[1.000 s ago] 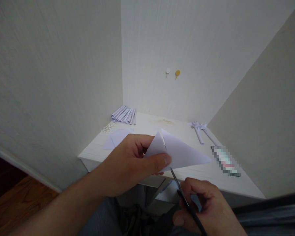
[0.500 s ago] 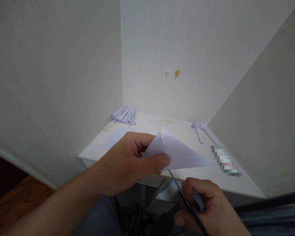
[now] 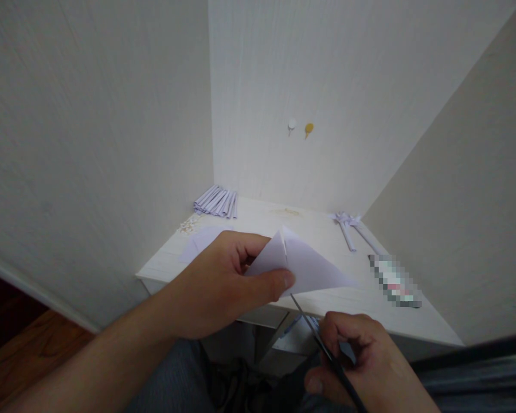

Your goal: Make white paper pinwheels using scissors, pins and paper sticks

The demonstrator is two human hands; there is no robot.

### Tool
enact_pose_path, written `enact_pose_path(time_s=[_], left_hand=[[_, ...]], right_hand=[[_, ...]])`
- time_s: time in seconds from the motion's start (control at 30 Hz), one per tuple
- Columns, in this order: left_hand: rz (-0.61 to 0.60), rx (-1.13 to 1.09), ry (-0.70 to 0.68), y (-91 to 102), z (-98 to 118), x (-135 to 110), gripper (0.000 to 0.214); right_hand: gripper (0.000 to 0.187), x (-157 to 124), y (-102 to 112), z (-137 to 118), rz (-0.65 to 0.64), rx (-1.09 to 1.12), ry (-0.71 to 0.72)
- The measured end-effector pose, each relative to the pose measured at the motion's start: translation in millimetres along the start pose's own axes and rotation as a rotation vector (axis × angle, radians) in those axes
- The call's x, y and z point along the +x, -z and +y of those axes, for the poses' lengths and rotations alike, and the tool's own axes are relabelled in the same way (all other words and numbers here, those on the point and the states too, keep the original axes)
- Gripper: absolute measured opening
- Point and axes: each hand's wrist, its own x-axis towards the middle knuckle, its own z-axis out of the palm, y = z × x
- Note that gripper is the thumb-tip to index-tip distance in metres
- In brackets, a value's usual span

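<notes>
My left hand (image 3: 217, 284) pinches a folded pale lilac paper triangle (image 3: 303, 267) between thumb and fingers, holding it up over the front of a small white table (image 3: 258, 221). A slit runs down from the paper's top corner. My right hand (image 3: 356, 358) is closed round black-handled scissors (image 3: 322, 350), low and to the right. The scissor blades point up-left, their tip touching the paper's lower edge just under my left thumb.
On the table lie a bundle of rolled lilac paper sticks (image 3: 217, 201) at the back left, a flat lilac sheet (image 3: 200, 241), small white scraps (image 3: 188, 223), a paper bow with sticks (image 3: 350, 226) and a blurred-out object (image 3: 393, 281). Two pins (image 3: 301, 127) are stuck in the wall. Walls enclose the table on three sides.
The paper triangle has shifted slightly left and its right tip has drawn in. The scissor tip has moved a little left along the paper's lower edge.
</notes>
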Motion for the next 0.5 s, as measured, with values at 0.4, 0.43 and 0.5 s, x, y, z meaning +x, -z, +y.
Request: enact_pose_path(time_s=[0.4, 0.43, 0.5], left_hand=[[0.112, -0.099, -0.057, -3.0, -14, 4, 0.018], [0.153, -0.124, -0.071, -4.5, -17, 3, 0.017], [0.225, -0.168, -0.088, -8.0, -23, 3, 0.016]], right_hand=[[0.037, 5, -3, 11, -0.042, 0.116, 0.034], [0.035, 6, -4, 13, -0.022, 0.156, 0.043], [0.029, 10, -6, 16, 0.061, 0.26, 0.086]])
